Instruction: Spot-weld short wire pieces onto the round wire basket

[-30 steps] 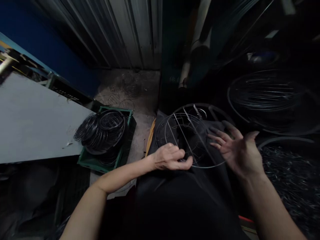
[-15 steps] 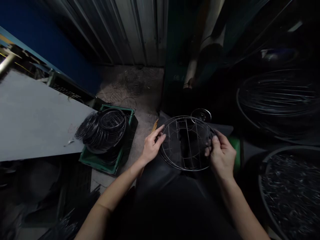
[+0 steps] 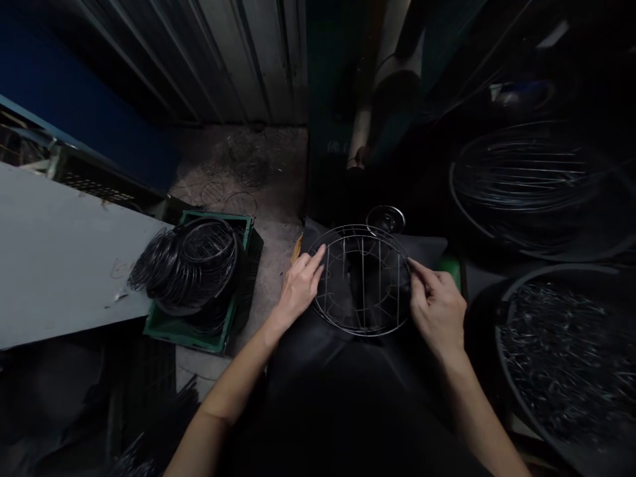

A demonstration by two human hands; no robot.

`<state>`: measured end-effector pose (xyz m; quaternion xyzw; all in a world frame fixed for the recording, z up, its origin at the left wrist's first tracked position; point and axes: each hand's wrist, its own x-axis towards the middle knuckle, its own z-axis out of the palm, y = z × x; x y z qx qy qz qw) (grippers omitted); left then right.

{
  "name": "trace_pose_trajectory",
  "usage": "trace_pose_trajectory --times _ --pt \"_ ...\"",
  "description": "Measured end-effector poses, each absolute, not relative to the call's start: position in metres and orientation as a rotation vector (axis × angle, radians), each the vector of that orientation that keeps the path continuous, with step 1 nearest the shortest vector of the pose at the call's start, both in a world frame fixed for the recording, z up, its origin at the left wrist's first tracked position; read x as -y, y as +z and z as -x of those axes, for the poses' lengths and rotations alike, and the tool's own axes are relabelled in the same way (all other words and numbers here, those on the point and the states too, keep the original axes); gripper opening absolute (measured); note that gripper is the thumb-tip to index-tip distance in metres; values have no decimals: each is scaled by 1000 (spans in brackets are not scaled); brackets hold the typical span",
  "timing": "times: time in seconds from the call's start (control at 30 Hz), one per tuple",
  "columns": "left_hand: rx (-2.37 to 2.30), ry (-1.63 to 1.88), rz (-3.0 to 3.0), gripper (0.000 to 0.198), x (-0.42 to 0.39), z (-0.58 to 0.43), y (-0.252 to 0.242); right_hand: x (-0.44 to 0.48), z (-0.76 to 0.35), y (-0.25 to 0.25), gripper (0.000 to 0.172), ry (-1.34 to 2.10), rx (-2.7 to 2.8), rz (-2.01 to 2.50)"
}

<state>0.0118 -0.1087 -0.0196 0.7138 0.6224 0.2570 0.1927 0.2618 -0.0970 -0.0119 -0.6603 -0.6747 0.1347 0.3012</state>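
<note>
We see wire grill [image 3: 362,281] on lap, centre | L hand [image 3: 298,288] fingers pinch rim at 9 o'clock | R hand [image 3: 437,308] fingers pinch rim at 3 | crate [image 3: 191,328] w/ rings at 9.

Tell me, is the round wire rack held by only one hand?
No, the left hand grips the wire rack at its left rim and the right hand at its right rim.
</note>
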Motion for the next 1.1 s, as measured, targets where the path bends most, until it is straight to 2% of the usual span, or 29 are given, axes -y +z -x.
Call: trace_pose_trajectory --times 0.17,0.4,1.1 --pt "-1774 805 -1996 42 110 -14 -28 105 -275 -10 41 589 1887 1722" --pt "-1749 952 -1700 37 113 -12 -24 111 -275 -15 43 548 1845 1764" --pt "-1820 1014 -1734 36 112 -18 -56 118 -274 -25 45 735 1682 1743"
